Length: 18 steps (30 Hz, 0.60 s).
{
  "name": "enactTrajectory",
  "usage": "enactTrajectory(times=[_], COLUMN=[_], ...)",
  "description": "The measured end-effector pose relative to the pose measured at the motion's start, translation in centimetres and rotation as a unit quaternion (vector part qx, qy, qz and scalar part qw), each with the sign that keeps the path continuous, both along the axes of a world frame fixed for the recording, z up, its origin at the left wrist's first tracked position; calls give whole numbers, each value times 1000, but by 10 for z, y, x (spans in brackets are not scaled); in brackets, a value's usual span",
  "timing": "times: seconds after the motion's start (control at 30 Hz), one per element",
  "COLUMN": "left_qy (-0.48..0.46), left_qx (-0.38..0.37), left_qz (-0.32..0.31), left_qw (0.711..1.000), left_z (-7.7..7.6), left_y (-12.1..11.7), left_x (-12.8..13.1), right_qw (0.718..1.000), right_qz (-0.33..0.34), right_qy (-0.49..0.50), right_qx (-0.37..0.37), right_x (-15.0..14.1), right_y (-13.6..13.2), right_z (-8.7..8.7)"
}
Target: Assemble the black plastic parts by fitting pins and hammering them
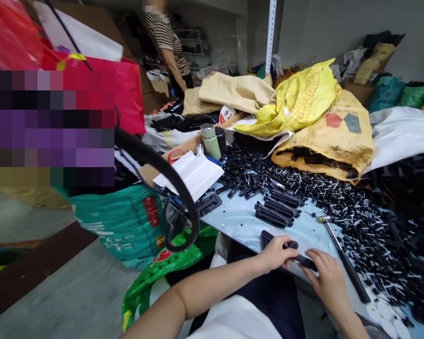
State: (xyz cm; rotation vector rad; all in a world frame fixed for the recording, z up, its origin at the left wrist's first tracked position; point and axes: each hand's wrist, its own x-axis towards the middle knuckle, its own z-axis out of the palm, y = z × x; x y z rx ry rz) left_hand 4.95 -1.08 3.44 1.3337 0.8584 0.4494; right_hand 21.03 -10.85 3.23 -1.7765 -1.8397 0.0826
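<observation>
Near the front edge of the light-blue table (pixel 233 221), a long black plastic part (pixel 305 262) is between my two hands. My left hand (pixel 277 255) is closed around its middle, with a small round-ended black piece (pixel 291 245) at the fingertips. Thumb and fingers of my right hand (pixel 327 275) grip the part's right end. Just beyond the hands, several similar black plastic parts (pixel 273 214) lie side by side. A hammer (pixel 346 261) with a black handle and a brass-coloured head rests to the right of my right hand.
Heaped small black pieces and metal pins (pixel 339 197) cover the table's back and right. White discs (pixel 385 310) lie at front right. Behind are a yellow sack (pixel 300 99), a green bottle (pixel 210 141) and white paper (pixel 191 174). A person in a striped top (pixel 164 35) stands farther back.
</observation>
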Motion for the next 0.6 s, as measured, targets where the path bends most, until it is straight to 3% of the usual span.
enactTrajectory(times=[0.1,0.2,0.27,0.37,0.6], left_qy=[40,129,181,218,225], left_qx=[215,378,415,447,448], left_qz=[-43,-177,-258,-285,-294], left_qw=[975,900,853,820,814], left_z=[-3,-10,-17,-23,-19], left_y=[4,18,24,26,22], left_x=[-2,-6,-6,-4,-2], right_qw=[993,981,975,959,945], right_qz=[15,-38,-2,90,84], right_qy=[-71,-107,-108,-114,-170], right_qx=[-97,-157,-195,-244,-266], right_x=[22,39,42,34,4], right_y=[-8,-15,-17,-16,-5], right_z=[-5,-2,1,2,-9])
